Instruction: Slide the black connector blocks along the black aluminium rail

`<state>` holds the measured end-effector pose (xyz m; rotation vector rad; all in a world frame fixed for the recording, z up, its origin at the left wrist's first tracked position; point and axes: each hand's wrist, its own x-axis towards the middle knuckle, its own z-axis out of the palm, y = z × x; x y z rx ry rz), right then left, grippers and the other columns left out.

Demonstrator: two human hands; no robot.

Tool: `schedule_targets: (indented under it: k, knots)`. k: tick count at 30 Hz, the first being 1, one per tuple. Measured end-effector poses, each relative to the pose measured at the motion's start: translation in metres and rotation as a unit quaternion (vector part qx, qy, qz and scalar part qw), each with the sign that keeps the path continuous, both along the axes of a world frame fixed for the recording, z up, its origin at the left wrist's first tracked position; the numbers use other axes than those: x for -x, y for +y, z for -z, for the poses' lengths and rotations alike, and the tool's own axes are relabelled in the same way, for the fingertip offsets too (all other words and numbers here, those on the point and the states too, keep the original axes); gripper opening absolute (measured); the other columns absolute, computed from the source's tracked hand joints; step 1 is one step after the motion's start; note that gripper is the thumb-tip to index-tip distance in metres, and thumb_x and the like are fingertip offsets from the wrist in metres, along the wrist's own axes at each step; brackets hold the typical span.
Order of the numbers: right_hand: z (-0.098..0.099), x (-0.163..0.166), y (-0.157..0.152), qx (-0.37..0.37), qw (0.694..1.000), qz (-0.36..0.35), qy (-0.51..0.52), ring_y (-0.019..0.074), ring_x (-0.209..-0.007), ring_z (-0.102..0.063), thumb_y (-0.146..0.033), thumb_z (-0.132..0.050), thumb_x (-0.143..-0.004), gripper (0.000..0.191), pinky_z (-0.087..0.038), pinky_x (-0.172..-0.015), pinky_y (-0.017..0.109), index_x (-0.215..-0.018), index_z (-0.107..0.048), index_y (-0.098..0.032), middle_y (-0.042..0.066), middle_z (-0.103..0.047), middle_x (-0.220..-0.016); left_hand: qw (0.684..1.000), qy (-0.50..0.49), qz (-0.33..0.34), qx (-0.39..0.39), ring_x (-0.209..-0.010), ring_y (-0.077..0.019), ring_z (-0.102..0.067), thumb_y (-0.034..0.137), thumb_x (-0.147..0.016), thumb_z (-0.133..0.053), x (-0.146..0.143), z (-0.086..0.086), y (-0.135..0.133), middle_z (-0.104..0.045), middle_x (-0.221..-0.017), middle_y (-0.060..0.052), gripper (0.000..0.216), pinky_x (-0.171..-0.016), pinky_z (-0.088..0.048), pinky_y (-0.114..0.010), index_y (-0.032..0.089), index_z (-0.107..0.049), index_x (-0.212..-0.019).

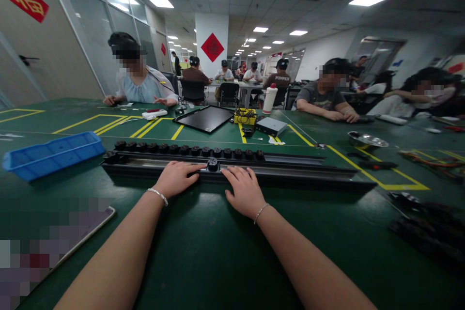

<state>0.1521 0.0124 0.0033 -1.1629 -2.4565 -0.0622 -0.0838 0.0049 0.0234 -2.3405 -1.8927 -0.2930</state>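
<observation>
A long black rail (308,177) with a channel lies crosswise on the table before me. My left hand (177,178) rests on its near edge, fingers stretched toward a small black round-topped part (212,164) seated in the channel. From the other side, my right hand (245,192) lays its outstretched fingers on the rail just right of that part. Both hands are open; whether a fingertip touches the part I cannot tell. Behind, a second black rail (294,159) runs alongside, with a row of similar black parts (184,149) along its left portion.
A blue plastic bin (54,155) stands left. Beyond the rails are a black flat panel (205,118), a grey box (271,127), a yellow box (245,116) and a white bottle (269,99). A metal bowl (366,140) and dark parts (428,227) lie right. Several people sit around.
</observation>
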Motion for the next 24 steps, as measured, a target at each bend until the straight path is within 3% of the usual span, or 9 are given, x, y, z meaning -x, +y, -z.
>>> schedule_targets:
  k: [11,24]
  knots:
    - [-0.006,0.018,-0.006,0.014,0.995,0.092,-0.045,0.0236,-0.111,-0.04,-0.029,-0.052,-0.075,0.059,-0.009,-0.102,0.052,-0.13,-0.037,-0.04,0.005,-0.051,-0.113,1.0,-0.001,-0.005,0.001,-0.102,-0.0161,-0.057,0.043,-0.082,-0.038,-0.002,0.0,0.0,-0.064,-0.113,0.004,0.042,-0.086,-0.034,-0.033,0.044,-0.046,-0.124]
    - [-0.006,0.018,-0.007,-0.001,0.996,0.085,-0.041,0.0239,-0.109,-0.041,-0.029,-0.052,-0.075,0.056,-0.012,-0.103,0.048,-0.129,-0.039,-0.037,0.006,-0.051,-0.115,1.0,-0.01,-0.005,0.002,-0.102,-0.0174,-0.057,0.044,-0.081,-0.04,-0.002,-0.001,-0.001,-0.065,-0.112,0.005,0.041,-0.087,-0.034,-0.034,0.044,-0.05,-0.12]
